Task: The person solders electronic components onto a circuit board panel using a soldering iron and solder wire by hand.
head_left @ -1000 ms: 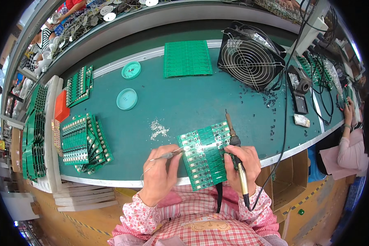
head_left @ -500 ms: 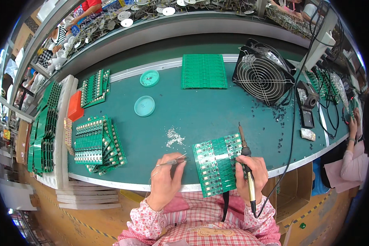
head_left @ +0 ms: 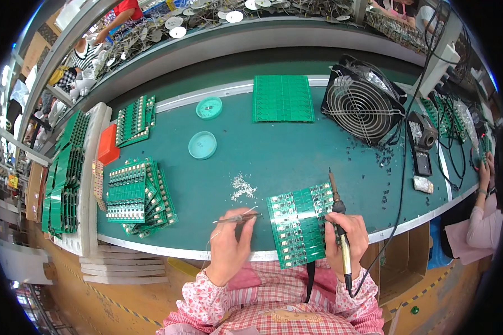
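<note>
Bench (head_left: 296,153) | left hand (head_left: 229,248) pinching slim tool (head_left: 237,218) | right hand (head_left: 350,240) clasping soldering iron (head_left: 338,206)

My left hand (head_left: 231,248) and right hand (head_left: 346,240) are bare, and look at these sleeves (head_left: 209,290): white, scattered with pinkish-red print, pink stripes higher up! Down my front, a red-and-white checked apron (head_left: 257,314), tan motif (head_left: 296,316) on it, black strap (head_left: 311,279) hanging.

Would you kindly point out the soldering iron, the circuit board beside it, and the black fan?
Soldering iron (head_left: 338,207): head view, on its dark collar.
Circuit board (head_left: 300,226): head view, on its middle.
Black fan (head_left: 364,106): head view, on its wire grille.
</note>
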Motion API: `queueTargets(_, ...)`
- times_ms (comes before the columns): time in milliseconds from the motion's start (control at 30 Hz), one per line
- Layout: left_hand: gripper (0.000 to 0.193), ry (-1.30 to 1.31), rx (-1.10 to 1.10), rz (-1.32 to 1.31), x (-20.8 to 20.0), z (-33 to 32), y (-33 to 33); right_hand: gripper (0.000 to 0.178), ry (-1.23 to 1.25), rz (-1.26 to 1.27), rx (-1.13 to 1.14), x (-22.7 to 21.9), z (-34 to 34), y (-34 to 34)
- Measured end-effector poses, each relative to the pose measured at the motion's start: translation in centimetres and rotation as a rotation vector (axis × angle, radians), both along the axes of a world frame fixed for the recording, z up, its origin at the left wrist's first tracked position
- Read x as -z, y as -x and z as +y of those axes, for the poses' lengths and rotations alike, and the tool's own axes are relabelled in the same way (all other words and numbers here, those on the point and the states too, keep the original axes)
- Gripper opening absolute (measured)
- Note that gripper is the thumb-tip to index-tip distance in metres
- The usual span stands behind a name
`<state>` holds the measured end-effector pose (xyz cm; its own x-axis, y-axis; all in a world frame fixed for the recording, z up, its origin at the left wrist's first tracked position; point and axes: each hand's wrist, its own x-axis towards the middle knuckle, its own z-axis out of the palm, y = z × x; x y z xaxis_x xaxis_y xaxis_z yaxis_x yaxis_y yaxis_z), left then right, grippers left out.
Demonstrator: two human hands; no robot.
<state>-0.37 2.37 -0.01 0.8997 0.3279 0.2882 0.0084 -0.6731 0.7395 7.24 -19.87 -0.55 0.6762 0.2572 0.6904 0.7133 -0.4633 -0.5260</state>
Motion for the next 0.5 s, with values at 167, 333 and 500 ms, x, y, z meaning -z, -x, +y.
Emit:
queueTargets(167, 0.013, 0.046, -0.015, -0.032, 0.24, -0.02, -0.22, 0.030, 0.001, 0.007, 0.004, 0.08, 0.05, -0.14)
queueTargets(333, 0.013, -0.007, -0.010, -0.030, 0.51, 0.16, -0.35, 0.031, -0.003, -0.006, -0.001, 0.03, 0.14, -0.31)
queueTargets(500, 0.012, -0.076, 0.002, -0.045, 0.34, 0.01, -0.39, 0.033, 0.000, -0.014, -0.003, 0.16, 0.09, -0.36)
